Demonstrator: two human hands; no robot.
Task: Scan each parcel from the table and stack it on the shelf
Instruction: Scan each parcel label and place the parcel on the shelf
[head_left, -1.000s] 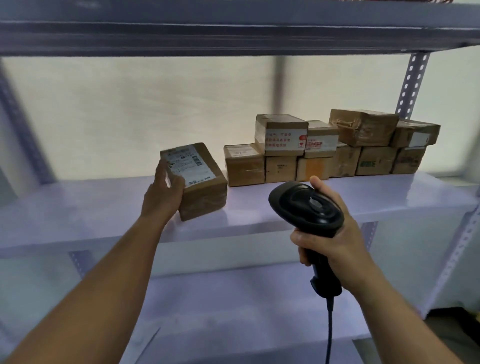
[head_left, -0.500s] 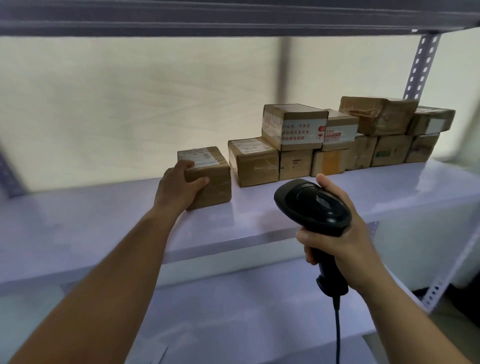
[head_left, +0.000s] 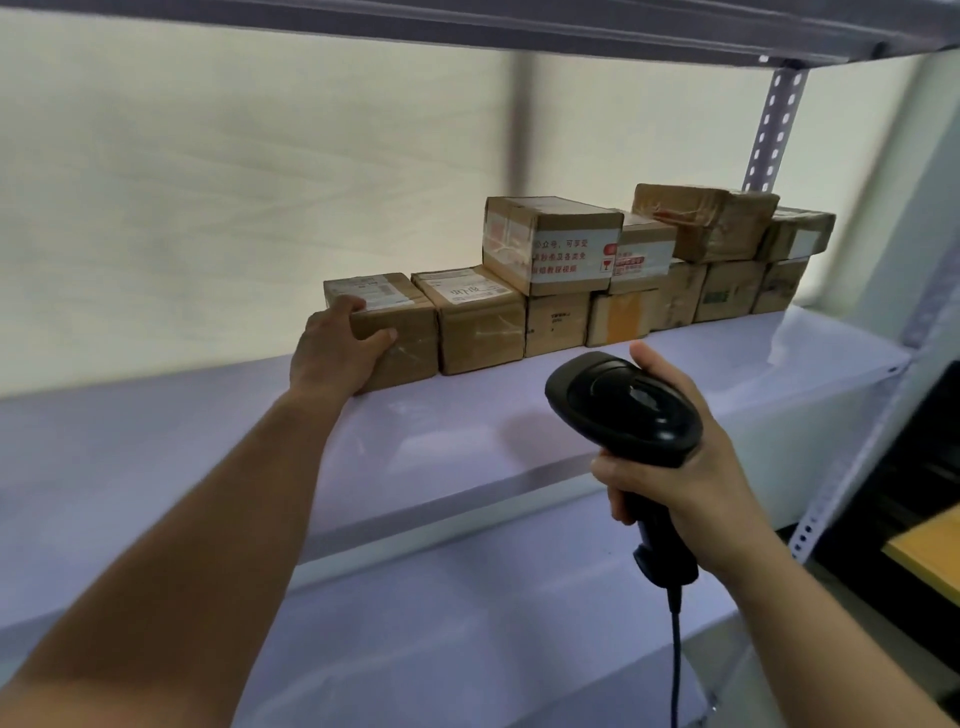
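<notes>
**Parcel at the left end of the shelf row, left hand on it**

Parcel (head_left: 413, 348): a brown carton with a white label on its top face, standing flat on the shelf (head_left: 467, 436). Its right side sits against the neighbouring parcel (head_left: 480, 327), and we see no gap between the two. It forms the left end of the row of parcels (head_left: 675, 301) along the back of the shelf. The row runs right towards the perforated upright (head_left: 774, 130), with a second layer stacked on its right part.

Left hand (head_left: 332, 358): we record it clasped on the parcel's near left corner. The fingers (head_left: 345, 306) curl over the top left edge and reach the edge of the label. The thumb lies across the front face. The palm covers the left face, so we cannot tell how that side is held. The heel of the hand sits at shelf level.

Right hand (head_left: 691, 483): wrapped round the handle of the black scanner (head_left: 623, 410), with the fingers closed tight on the grip and the thumb up alongside the head. We note the scanner in front of the shelf edge, lower than the parcel and to its right, well apart from it. The back of its head faces us. Its cable (head_left: 675, 649) hangs straight down from the handle.

Lower shelf (head_left: 441, 623): visible beneath both forearms.
</notes>
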